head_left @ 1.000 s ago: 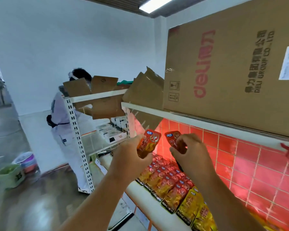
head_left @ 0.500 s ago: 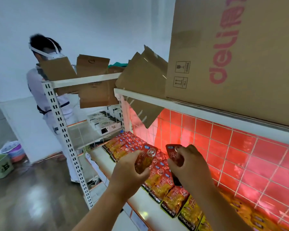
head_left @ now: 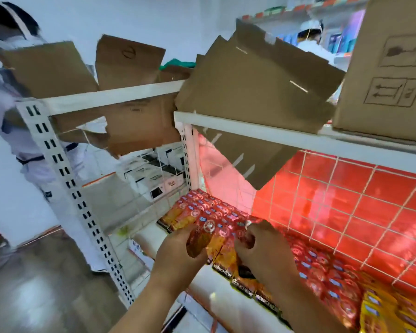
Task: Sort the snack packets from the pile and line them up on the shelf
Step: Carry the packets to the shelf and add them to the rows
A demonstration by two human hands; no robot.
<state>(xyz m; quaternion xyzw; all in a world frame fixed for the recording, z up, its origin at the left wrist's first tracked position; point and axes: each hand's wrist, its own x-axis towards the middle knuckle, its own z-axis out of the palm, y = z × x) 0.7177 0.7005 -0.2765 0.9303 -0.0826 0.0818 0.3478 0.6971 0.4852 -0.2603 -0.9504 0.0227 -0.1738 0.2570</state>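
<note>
head view, worn high, looking down and forward, close over the shelf (head_left: 226, 282)

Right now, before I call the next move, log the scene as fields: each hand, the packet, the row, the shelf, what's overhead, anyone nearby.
left hand: grips a packet at the row's front edge
right hand: fingers curled beside it over the row; grip unclear
row: red-orange packets, overlapping, lined along the shelf
shelf: white, with red tiles behind
overhead: box and loose cardboard on the upper shelf
nearby: person at the next rack, left
</note>
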